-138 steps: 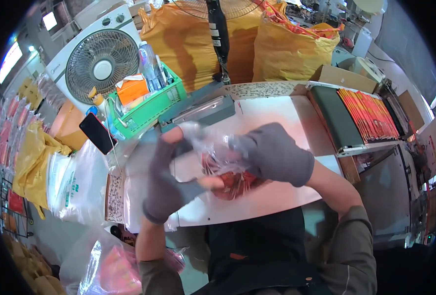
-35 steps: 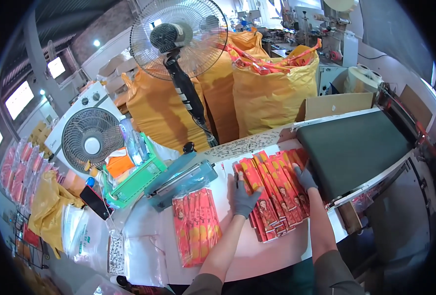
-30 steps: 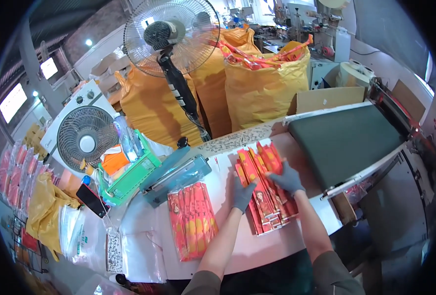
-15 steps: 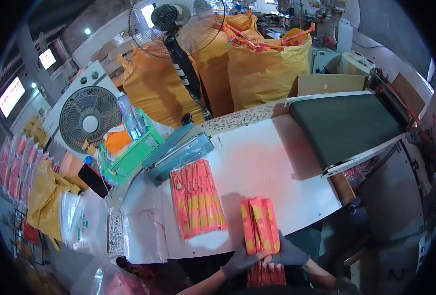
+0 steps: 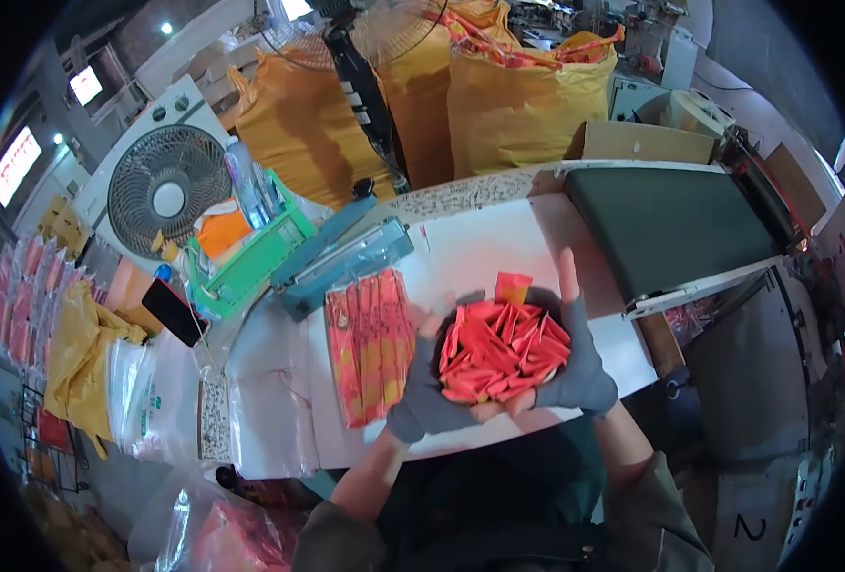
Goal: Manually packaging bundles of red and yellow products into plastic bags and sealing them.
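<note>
Between my two hands, above the table's near edge, stands a bundle of long red and yellow paper packets (image 5: pixel 504 345), its folded red ends facing up toward me. My left hand (image 5: pixel 430 396), in a grey fingerless glove, cups the bundle's left side. On the other side, my right hand (image 5: pixel 580 370), gloved alike, presses against it with one finger stretched up. The thumbs come close together at the near side. Left of my hands, a clear plastic bag of similar red packets (image 5: pixel 369 345) lies flat on the white table (image 5: pixel 470 238).
Beyond the bagged packets sits a blue-grey bar-shaped device (image 5: pixel 346 272), beside a green basket (image 5: pixel 260 253) and a phone (image 5: pixel 174 312). A dark conveyor belt (image 5: pixel 670 229) is at the right. Clear plastic bags (image 5: pixel 270 410) cover the table's left end. Big yellow sacks (image 5: pixel 527 110) stand behind.
Both hands have risen and moved forward over the table with the bundle. It has tipped from showing its long sides to showing its ends. The view has shifted slightly.
</note>
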Action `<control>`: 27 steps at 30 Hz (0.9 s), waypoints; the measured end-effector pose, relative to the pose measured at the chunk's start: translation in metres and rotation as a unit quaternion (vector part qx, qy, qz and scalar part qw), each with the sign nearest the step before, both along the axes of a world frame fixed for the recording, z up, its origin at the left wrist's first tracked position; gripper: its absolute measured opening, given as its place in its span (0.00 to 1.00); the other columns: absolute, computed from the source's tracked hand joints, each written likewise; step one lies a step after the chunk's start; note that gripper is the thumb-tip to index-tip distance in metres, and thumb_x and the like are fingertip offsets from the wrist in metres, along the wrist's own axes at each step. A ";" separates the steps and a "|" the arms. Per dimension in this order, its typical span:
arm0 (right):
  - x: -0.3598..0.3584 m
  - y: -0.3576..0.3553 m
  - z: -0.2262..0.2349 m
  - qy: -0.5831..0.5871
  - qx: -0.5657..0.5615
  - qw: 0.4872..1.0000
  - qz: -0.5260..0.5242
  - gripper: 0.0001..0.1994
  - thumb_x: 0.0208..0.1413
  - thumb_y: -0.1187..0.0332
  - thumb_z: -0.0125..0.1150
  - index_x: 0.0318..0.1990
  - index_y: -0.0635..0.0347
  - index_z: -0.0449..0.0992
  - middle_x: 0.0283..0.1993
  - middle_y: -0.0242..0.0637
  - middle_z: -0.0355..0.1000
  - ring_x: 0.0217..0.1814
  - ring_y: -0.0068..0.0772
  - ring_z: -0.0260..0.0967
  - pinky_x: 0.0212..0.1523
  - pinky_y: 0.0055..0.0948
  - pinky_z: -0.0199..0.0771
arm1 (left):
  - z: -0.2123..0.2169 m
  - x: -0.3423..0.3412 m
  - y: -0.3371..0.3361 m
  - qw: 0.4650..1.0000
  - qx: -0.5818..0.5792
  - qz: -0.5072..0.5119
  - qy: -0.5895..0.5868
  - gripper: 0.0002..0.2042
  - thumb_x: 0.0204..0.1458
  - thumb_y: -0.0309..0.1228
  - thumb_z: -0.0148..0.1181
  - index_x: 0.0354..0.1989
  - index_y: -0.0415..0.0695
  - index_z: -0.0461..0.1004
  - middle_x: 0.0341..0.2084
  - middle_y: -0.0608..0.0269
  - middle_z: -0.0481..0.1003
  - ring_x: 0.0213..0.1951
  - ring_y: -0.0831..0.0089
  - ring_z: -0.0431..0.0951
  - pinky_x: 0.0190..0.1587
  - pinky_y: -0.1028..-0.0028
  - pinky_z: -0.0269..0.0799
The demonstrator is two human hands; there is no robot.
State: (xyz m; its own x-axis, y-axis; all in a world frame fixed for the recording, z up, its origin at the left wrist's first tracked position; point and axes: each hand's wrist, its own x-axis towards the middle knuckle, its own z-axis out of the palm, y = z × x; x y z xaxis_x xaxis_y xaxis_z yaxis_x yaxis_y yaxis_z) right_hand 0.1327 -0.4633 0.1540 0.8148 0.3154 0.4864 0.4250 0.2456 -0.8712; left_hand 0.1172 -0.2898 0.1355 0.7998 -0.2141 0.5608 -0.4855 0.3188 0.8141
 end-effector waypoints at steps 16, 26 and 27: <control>0.001 0.055 -0.077 0.271 -0.149 0.921 0.239 0.11 0.48 0.72 0.60 0.38 0.68 0.78 0.38 0.38 0.75 0.44 0.27 0.70 0.51 0.25 0.66 | -0.115 -0.071 0.034 0.941 0.007 -0.025 0.339 0.27 0.51 0.42 0.60 0.53 0.38 0.61 0.43 0.63 0.69 0.44 0.74 0.71 0.47 0.72 0.69; 0.020 0.109 -0.104 0.245 -0.228 0.887 0.319 0.10 0.48 0.70 0.61 0.35 0.67 0.78 0.34 0.35 0.75 0.37 0.22 0.68 0.43 0.22 0.66 | -0.115 -0.145 0.345 0.703 0.502 0.405 0.299 0.10 0.46 0.24 0.58 0.39 0.40 0.73 0.35 0.58 0.75 0.37 0.70 0.74 0.40 0.72 0.70; 0.020 0.113 -0.104 0.244 -0.228 0.885 0.325 0.10 0.48 0.70 0.61 0.35 0.67 0.78 0.34 0.35 0.75 0.37 0.22 0.68 0.43 0.22 0.66 | -0.123 -0.154 0.369 0.554 0.643 0.378 0.371 0.11 0.45 0.30 0.61 0.38 0.41 0.74 0.35 0.52 0.75 0.35 0.64 0.76 0.40 0.68 0.70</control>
State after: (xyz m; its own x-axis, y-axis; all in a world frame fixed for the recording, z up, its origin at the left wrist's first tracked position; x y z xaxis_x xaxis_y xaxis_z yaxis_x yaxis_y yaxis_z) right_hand 0.1522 -0.3498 0.0502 0.4675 0.8673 -0.1712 -0.1304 -0.1239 -0.9837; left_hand -0.0371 0.0792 0.0123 0.8421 0.4969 -0.2094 0.5342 -0.8218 0.1983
